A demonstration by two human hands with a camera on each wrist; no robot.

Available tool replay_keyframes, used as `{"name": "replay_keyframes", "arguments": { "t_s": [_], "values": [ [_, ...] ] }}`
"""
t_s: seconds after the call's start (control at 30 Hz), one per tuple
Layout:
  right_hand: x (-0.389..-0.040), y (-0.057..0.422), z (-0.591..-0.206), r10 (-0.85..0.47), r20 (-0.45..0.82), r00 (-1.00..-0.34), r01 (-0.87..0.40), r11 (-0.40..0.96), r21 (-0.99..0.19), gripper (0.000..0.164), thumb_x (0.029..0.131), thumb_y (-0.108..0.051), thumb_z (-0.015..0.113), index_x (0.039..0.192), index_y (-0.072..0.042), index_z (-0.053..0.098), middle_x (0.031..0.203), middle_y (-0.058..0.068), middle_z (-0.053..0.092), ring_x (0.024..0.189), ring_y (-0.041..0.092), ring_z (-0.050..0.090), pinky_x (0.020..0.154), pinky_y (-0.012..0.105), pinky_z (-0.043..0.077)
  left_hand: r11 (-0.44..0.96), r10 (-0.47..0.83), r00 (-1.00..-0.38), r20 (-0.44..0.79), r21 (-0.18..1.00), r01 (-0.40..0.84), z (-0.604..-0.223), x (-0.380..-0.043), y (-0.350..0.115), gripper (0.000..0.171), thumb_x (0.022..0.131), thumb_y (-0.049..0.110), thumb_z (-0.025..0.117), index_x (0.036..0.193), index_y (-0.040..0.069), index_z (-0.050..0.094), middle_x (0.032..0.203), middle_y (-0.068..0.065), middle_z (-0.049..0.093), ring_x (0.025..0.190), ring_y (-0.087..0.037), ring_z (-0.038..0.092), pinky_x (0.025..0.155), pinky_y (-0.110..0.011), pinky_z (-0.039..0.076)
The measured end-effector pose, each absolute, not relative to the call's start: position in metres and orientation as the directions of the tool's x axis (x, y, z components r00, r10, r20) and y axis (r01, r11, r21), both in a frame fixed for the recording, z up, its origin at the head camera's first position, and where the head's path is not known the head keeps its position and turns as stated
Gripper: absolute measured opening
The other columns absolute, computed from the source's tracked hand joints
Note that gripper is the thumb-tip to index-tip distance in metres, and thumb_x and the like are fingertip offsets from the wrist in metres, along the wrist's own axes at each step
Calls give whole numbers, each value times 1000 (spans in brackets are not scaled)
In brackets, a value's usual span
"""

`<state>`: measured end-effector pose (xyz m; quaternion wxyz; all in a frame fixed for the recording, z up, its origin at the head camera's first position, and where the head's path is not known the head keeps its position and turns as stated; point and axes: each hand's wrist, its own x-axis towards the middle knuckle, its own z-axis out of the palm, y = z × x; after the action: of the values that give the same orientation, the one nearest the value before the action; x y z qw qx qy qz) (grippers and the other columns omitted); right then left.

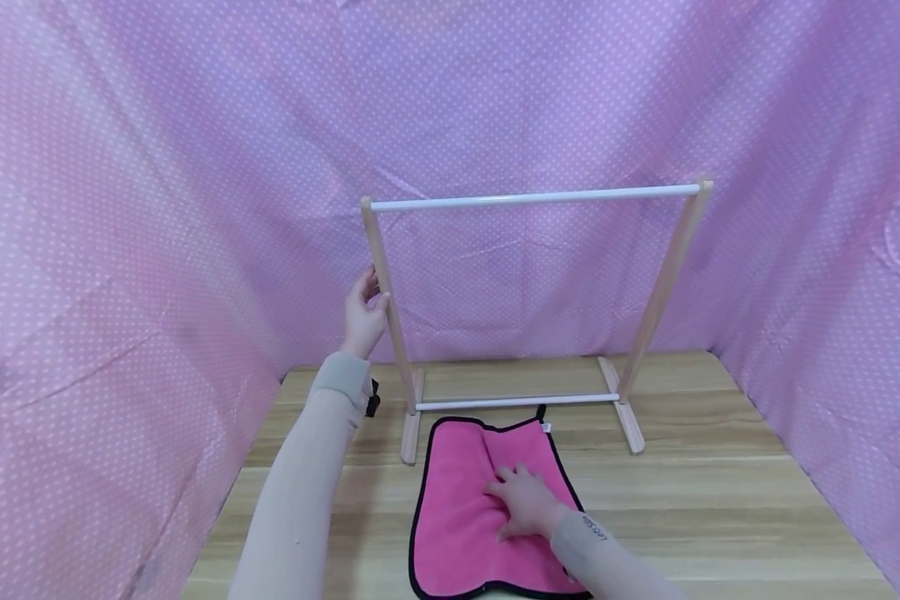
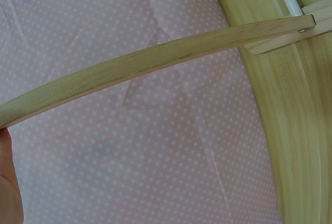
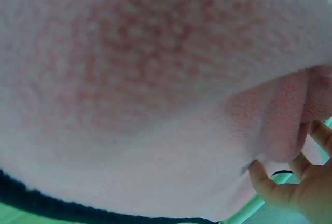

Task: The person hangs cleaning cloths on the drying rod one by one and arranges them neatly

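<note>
A wooden rack [image 1: 667, 283] with white rods stands upright at the back of the table. My left hand [image 1: 365, 315] holds its left post [image 1: 398, 342] about halfway up, the thumb in front and the fingertips partly hidden behind the wood. In the left wrist view, part of that hand [image 2: 9, 182] touches the post [image 2: 155, 58] at the left edge. A pink cloth [image 1: 461, 508] with black trim lies rumpled before the rack. On it rests my right hand [image 1: 528, 500], fingers spread. The right wrist view shows those fingers [image 3: 267, 186] against folds of the cloth [image 3: 181, 156].
The white lower rod [image 1: 517, 402] runs close above the cloth's far edge, between the rack's wooden feet [image 1: 412, 425]. A small black object [image 1: 373, 400] sits beside the left foot, partly covered by my sleeve. Pink dotted fabric [image 1: 495, 108] surrounds the wooden table [image 1: 720, 500] at the back and sides.
</note>
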<state>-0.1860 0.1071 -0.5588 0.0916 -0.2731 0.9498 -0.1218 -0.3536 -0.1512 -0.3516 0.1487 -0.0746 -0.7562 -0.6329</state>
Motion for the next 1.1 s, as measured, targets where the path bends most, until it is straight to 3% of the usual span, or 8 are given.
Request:
{"name": "replay_keyframes", "arguments": {
  "t_s": [0.2,0.37,0.6,0.83,1.1],
  "values": [
    [-188,108,-560,-559,-102,-823,-509,806,-303,63,61,-46,84,116,-24,65,121,5,53,102,27,49,80,54,48,199,-86,-940,331,930,310,-350,-352,-151,57,94,-7,47,147,8,32,140,-16,46,125,-28,44,105,-38,45],
    [-190,110,-563,-577,-89,-812,-531,793,-299,58,62,-42,84,114,-24,67,118,3,54,93,21,48,76,41,49,198,-89,-940,329,931,307,-350,-352,-151,56,94,-7,47,146,7,32,140,-16,46,125,-28,45,104,-38,45],
    [-192,111,-561,-624,-50,-780,-582,752,-309,44,66,-32,84,105,-18,69,99,-3,53,80,11,44,71,26,43,205,-87,-943,320,932,298,-351,-353,-150,55,95,-5,47,146,9,33,141,-14,46,126,-27,44,103,-38,47],
    [-192,111,-558,-669,-1,-743,-640,712,-290,28,67,-23,84,88,-17,66,87,-8,51,75,6,47,73,27,45,203,-93,-942,322,932,299,-352,-353,-149,55,95,-4,47,147,10,33,141,-14,46,126,-27,44,103,-37,47],
    [-190,112,-557,-683,39,-730,-660,689,-299,24,67,-16,82,77,-16,61,80,-9,47,69,5,44,67,25,44,214,-96,-944,315,933,289,-351,-349,-148,56,96,-3,47,147,10,31,141,-13,46,126,-26,44,102,-36,47]
  ]
}}
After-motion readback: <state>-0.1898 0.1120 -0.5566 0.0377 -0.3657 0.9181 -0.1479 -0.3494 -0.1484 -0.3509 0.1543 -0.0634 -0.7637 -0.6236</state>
